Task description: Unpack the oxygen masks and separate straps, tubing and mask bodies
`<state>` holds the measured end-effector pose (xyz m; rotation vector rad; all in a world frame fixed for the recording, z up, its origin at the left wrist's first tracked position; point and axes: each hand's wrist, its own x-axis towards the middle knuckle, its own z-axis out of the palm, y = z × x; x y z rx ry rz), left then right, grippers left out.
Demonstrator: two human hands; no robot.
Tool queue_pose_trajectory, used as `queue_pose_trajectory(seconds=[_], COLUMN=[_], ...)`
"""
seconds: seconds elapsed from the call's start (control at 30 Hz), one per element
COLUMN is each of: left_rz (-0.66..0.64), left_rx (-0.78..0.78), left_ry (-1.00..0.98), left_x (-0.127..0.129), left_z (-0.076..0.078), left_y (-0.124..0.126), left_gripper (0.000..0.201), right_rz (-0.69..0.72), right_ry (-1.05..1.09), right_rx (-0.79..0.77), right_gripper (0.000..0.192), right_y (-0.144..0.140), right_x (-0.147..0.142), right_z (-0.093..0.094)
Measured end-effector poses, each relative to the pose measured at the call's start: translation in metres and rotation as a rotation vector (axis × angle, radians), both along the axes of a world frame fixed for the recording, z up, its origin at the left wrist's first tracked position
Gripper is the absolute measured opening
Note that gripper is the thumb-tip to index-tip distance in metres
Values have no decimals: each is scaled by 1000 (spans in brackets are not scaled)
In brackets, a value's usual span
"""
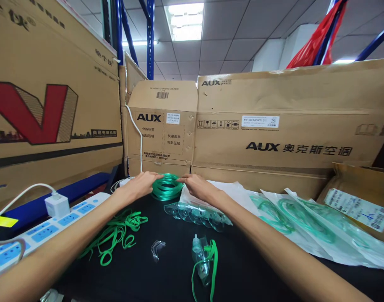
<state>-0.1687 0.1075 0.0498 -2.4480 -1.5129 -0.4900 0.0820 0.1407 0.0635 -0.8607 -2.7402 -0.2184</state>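
At the far side of the black table, a coil of clear green tubing [167, 187] sits between my hands. My left hand [142, 183] has its fingers bent onto the coil's left rim. On the opposite rim, the fingers of my right hand [196, 185] are closed against the tubing; the fingertips are partly hidden. A row of nested clear face masks [196, 214] lies just in front of the coil. Closer to me is a single clear mask [202, 260] with a green elastic strap [213, 264]. Loose green straps [118, 235] are heaped below my left forearm.
Small thin clear or metal strips [157, 249] lie mid-table. White pouches [292, 209] with green tubing spread along the right. A white power strip [47, 235] with a plugged adapter [57, 205] runs along the left. Cardboard boxes [257, 147] wall off the back.
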Motion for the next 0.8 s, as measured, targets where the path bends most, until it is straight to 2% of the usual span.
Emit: queue_pose_trajectory(seconds=[0.13,0.2,0.23,0.27,0.33,0.43,0.53,0.63,0.73,0.8], left_rz=[-13,-47,-93,-137,-176,-164,-178,-237,-269,-286], left_rx=[4,-13,-80,-171,-319,-379,-386,-406,-416,-408], left_ry=[-66,-101,-141,-164,-167,-143,-130,-168,-230,-285], left_x=[21,40,50,61,84,110,126,134,140,145], left_z=[16,20,20,18,9,-8,-22,-32,-39,-40], left_y=[-39,-65,-79,-94,-120,-145,-148,-140,-129,-123], left_gripper=[45,41,39,38,37,37,49,63,76,83], right_rz=[22,31,30,29,-57,-181,-237,-284,-241,-209], right_ry=[132,162,163,152,171,259,380,468,623,790], right_rx=[-16,-44,-63,-106,-271,-477,-583,-627,-741,-850], right_gripper=[33,31,30,30,33,42,46,42,35,42], right_y=[-41,-71,-87,-101,-126,-146,-152,-153,-150,-149], right_x=[33,52,61,69,84,98,106,113,116,117], right_z=[11,9,5,-1,-18,-43,-54,-57,-58,-57])
